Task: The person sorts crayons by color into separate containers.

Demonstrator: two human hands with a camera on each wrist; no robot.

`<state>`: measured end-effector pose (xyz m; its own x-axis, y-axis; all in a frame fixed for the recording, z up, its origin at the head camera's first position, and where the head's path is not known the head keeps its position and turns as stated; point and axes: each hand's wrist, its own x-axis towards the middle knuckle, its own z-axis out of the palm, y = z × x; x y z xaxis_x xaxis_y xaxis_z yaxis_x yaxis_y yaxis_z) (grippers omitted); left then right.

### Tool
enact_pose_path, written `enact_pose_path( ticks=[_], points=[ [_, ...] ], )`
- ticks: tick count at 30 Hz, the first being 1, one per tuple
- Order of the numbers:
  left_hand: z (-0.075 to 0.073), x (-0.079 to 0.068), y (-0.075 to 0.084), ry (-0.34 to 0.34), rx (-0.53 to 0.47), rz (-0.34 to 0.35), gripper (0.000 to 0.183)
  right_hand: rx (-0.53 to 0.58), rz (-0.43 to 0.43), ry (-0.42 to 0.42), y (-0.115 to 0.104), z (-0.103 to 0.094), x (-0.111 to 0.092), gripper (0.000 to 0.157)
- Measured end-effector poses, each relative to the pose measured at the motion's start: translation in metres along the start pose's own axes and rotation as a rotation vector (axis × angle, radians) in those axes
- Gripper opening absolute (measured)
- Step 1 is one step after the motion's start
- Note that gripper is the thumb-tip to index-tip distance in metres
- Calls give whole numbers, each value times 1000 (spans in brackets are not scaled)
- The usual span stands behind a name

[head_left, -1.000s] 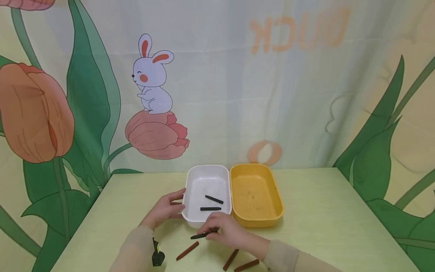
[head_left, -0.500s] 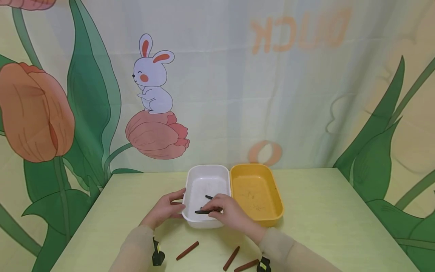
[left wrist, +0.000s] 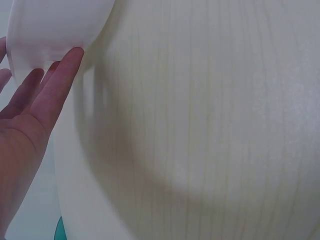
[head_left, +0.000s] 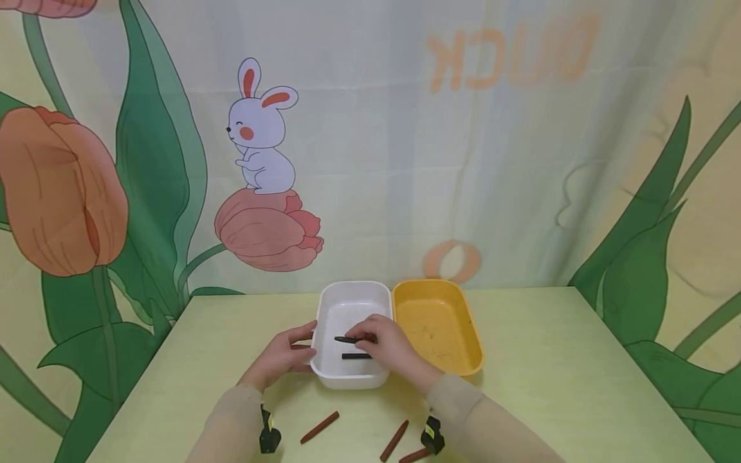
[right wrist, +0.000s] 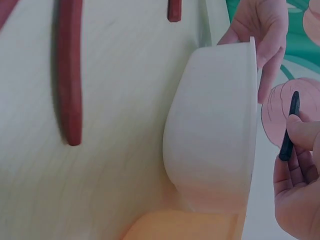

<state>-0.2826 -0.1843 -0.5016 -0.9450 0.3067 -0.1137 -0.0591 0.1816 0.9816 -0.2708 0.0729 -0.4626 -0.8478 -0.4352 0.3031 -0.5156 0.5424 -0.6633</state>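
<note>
My right hand (head_left: 384,341) pinches a black crayon (head_left: 345,339) between thumb and fingers over the white plastic bin (head_left: 354,382). In the right wrist view the held crayon (right wrist: 290,127) stands out past the thumb tip, above the bin's rim. Another black crayon (head_left: 354,355) lies on the bin's floor, partly covered by my right hand, which hides the rest of the floor behind it. My left hand (head_left: 279,355) rests against the bin's left side. In the left wrist view its extended fingers (left wrist: 65,80) touch the outer wall.
A yellow bin (head_left: 471,371), with dark marks on its floor, stands right beside the white one. Several red-brown crayons lie on the table in front: one on the left (head_left: 320,427), one in the middle (head_left: 394,440) and one partly under my right wrist (head_left: 415,455). A printed curtain (head_left: 376,161) hangs behind.
My right hand has carried the black crayon from in front of the white bin up and over into it, then farther back. The left hand has stayed at the bin's side.
</note>
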Motion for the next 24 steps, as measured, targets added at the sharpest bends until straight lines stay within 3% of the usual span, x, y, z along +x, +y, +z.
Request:
enact_pose_path(
  ticks=[19,24],
  points=[
    [0,0,0,-11,-8,6,65,-53,99,53,17,7,22,16],
    [0,-1,2,7,11,-12,65,-69,75,74,20,9,24,15]
  ],
)
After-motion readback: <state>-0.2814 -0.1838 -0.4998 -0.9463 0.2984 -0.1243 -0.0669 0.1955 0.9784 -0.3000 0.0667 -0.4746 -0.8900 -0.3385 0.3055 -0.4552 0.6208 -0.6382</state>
